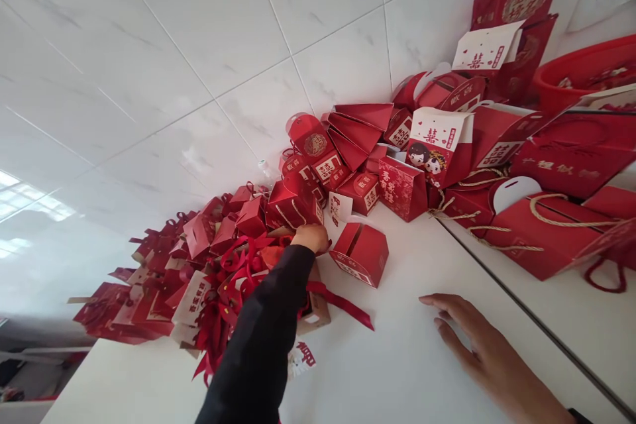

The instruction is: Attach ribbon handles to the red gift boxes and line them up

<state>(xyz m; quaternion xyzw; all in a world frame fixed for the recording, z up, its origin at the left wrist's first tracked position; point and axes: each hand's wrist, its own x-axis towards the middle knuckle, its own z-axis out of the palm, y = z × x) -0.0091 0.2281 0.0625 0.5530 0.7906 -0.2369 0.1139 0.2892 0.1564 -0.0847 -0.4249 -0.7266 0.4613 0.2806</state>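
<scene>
My left hand (311, 237), in a black sleeve, reaches out to the heap of small red gift boxes (293, 202) and is closed beside a red box with a white flap (358, 248); what its fingers hold is hidden. My right hand (474, 338) lies flat on the white table (397, 371) with the fingers stretched out and apart, holding nothing. Red ribbons (238, 278) lie tangled just left of my left arm.
More red boxes and paper bags with rope handles (536, 225) are piled along the white tiled wall to the right. A red basin (591, 69) stands at the far right. A heap of flat red cartons (149, 291) lies at the left end.
</scene>
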